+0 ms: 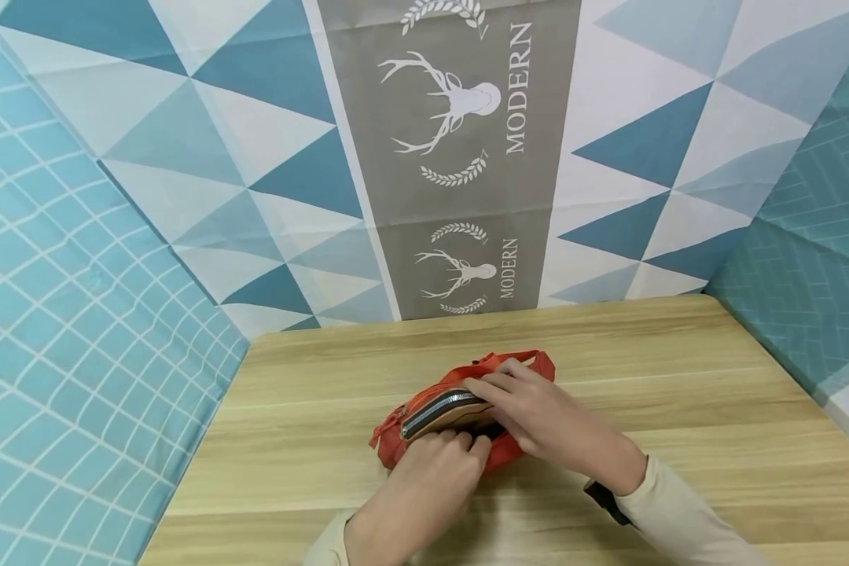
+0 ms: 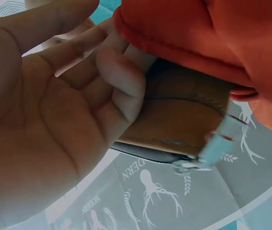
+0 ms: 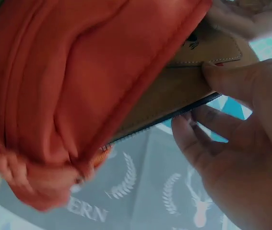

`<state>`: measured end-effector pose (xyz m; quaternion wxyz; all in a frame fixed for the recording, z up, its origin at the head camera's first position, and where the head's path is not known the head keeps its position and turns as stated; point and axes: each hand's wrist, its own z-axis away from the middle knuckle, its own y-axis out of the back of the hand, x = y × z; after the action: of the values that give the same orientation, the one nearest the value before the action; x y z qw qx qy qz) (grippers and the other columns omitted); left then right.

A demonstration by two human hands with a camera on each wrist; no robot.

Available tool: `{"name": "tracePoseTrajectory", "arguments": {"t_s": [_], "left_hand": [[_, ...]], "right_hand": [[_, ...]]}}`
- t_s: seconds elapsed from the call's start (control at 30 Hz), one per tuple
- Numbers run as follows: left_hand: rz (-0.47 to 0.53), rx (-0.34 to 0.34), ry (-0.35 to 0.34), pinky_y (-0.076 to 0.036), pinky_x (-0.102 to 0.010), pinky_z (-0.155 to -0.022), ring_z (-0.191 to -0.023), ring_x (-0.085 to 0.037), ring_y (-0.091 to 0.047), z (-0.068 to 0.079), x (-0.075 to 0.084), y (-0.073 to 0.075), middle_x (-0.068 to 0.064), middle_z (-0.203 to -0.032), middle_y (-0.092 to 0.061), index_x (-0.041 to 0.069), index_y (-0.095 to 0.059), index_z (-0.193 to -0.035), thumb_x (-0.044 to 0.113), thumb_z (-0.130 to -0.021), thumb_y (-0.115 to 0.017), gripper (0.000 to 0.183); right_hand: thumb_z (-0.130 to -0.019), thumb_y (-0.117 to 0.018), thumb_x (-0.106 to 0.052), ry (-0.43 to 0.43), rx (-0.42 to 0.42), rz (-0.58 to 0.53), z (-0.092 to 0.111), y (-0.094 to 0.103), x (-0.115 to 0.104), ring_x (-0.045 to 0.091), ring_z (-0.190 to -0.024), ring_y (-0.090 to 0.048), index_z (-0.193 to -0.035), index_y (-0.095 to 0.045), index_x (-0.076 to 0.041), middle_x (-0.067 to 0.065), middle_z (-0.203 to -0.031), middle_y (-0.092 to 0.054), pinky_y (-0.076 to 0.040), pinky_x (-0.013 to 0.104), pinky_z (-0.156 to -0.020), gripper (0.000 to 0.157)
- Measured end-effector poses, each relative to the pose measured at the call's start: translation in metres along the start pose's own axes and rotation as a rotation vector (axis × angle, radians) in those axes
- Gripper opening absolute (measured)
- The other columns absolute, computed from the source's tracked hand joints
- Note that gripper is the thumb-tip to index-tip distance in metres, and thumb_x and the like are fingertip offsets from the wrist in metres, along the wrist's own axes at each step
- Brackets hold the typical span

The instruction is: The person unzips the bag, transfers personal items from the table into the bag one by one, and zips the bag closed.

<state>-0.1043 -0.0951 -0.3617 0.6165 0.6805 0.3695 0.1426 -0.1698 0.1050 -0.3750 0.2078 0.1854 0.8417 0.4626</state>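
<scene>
A red-orange fabric bag (image 1: 546, 366) lies on the table with its mouth toward me. A tan zippered wallet (image 1: 424, 418) with a dark edge and silver zipper sits partly inside, its zipped edge sticking out at the far side. My right hand (image 1: 538, 409) pinches the wallet; the right wrist view shows the thumb on the tan face (image 3: 159, 98) and fingers against the zipped edge. At the near side, my left hand (image 1: 435, 479) holds the bag's mouth, its curled fingers tucked between the red rim (image 2: 183, 57) and the wallet. Those fingertips are hidden.
The wood-grain table (image 1: 290, 440) extends around the bag on every side. A patterned cloth backdrop (image 1: 276, 157) stands behind it, with a blue tiled-pattern cloth (image 1: 78, 314) at left and a teal one (image 1: 821, 283) at right. A dark strap (image 1: 607, 503) is on the right wrist.
</scene>
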Motion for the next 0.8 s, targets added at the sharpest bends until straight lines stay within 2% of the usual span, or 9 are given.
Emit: {"name": "tracePoseTrajectory", "arguments": {"t_s": [0.07, 0.2, 0.3, 0.4, 0.53, 0.63, 0.67, 0.73, 0.8], "left_hand": [[-0.005, 0.003, 0.008, -0.041, -0.022, -0.051, -0.060, -0.011, -0.055, 0.000, 0.000, -0.001, 0.004, -0.072, -0.060, 0.013, -0.065, -0.098, 0.020, -0.087, -0.074, 0.015], [-0.024, 0.050, 0.010, -0.037, -0.021, -0.047, -0.056, -0.009, -0.054, 0.000, -0.001, -0.002, 0.006, -0.066, -0.057, 0.015, -0.063, -0.090, 0.017, -0.083, -0.077, 0.015], [-0.028, 0.099, 0.007, -0.034, -0.020, -0.044, -0.053, -0.009, -0.051, 0.000, -0.002, -0.003, 0.006, -0.061, -0.054, 0.017, -0.060, -0.082, 0.014, -0.081, -0.077, 0.017], [-0.025, 0.132, -0.001, -0.032, -0.021, -0.043, -0.051, -0.009, -0.048, 0.000, -0.001, -0.002, 0.006, -0.061, -0.053, 0.015, -0.059, -0.083, 0.013, -0.080, -0.076, 0.018], [-0.018, 0.127, -0.009, -0.033, -0.021, -0.043, -0.053, -0.010, -0.048, -0.002, 0.001, 0.000, 0.005, -0.064, -0.055, 0.014, -0.060, -0.087, 0.014, -0.082, -0.075, 0.016], [0.027, 0.081, -0.015, -0.041, -0.020, -0.049, -0.059, -0.010, -0.052, -0.003, 0.000, 0.004, 0.004, -0.070, -0.059, 0.013, -0.063, -0.092, 0.016, -0.084, -0.076, 0.015], [0.063, 0.086, -0.015, -0.043, -0.021, -0.051, -0.061, -0.010, -0.053, -0.002, -0.001, 0.006, 0.004, -0.071, -0.059, 0.013, -0.063, -0.090, 0.016, -0.085, -0.075, 0.014], [0.148, 0.122, 0.004, -0.046, -0.021, -0.055, -0.063, -0.009, -0.054, 0.000, -0.009, 0.012, 0.005, -0.073, -0.060, 0.013, -0.064, -0.089, 0.015, -0.087, -0.073, 0.010], [0.242, 0.194, 0.051, -0.044, -0.018, -0.054, -0.060, -0.006, -0.051, 0.004, -0.020, 0.018, 0.007, -0.069, -0.057, 0.014, -0.062, -0.084, 0.013, -0.089, -0.071, 0.011]], "right_hand": [[-0.093, -0.069, -0.014, -0.012, -0.028, -0.040, 0.000, -0.003, 0.000, 0.015, -0.107, -0.054, -0.140, -0.054, -0.019, -0.005, -0.114, -0.061, -0.048, 0.036, -0.093, 0.049], [-0.094, -0.068, -0.013, -0.035, -0.081, -0.092, 0.003, -0.005, 0.002, 0.016, -0.113, -0.057, -0.146, -0.045, -0.022, -0.007, -0.123, -0.061, -0.045, 0.041, -0.099, 0.058], [-0.092, -0.067, -0.004, -0.011, -0.087, -0.027, 0.004, -0.003, 0.001, 0.017, -0.111, -0.058, -0.147, -0.047, -0.023, -0.005, -0.122, -0.062, -0.047, 0.041, -0.095, 0.062], [-0.084, -0.065, 0.006, 0.027, -0.059, 0.075, 0.003, -0.001, 0.001, 0.019, -0.107, -0.059, -0.144, -0.051, -0.023, -0.002, -0.116, -0.064, -0.047, 0.041, -0.090, 0.068], [-0.081, -0.065, 0.008, 0.037, -0.031, 0.125, 0.002, 0.001, 0.003, 0.022, -0.109, -0.058, -0.140, -0.055, -0.024, -0.001, -0.115, -0.064, -0.045, 0.042, -0.089, 0.067], [-0.085, -0.068, 0.003, 0.011, -0.033, 0.097, 0.004, 0.002, 0.005, 0.021, -0.111, -0.059, -0.138, -0.056, -0.023, -0.001, -0.116, -0.065, -0.046, 0.044, -0.089, 0.060], [-0.087, -0.069, 0.000, -0.001, -0.038, 0.085, 0.004, 0.002, 0.006, 0.021, -0.111, -0.059, -0.138, -0.056, -0.023, -0.002, -0.117, -0.065, -0.047, 0.044, -0.090, 0.057], [-0.088, -0.070, -0.003, -0.016, -0.046, 0.069, 0.006, 0.004, 0.008, 0.020, -0.110, -0.060, -0.138, -0.056, -0.022, -0.001, -0.116, -0.065, -0.048, 0.044, -0.089, 0.055], [-0.089, -0.071, -0.006, -0.025, -0.056, 0.055, 0.007, 0.006, 0.009, 0.019, -0.109, -0.061, -0.138, -0.055, -0.022, -0.002, -0.116, -0.066, -0.049, 0.045, -0.090, 0.054]]}}
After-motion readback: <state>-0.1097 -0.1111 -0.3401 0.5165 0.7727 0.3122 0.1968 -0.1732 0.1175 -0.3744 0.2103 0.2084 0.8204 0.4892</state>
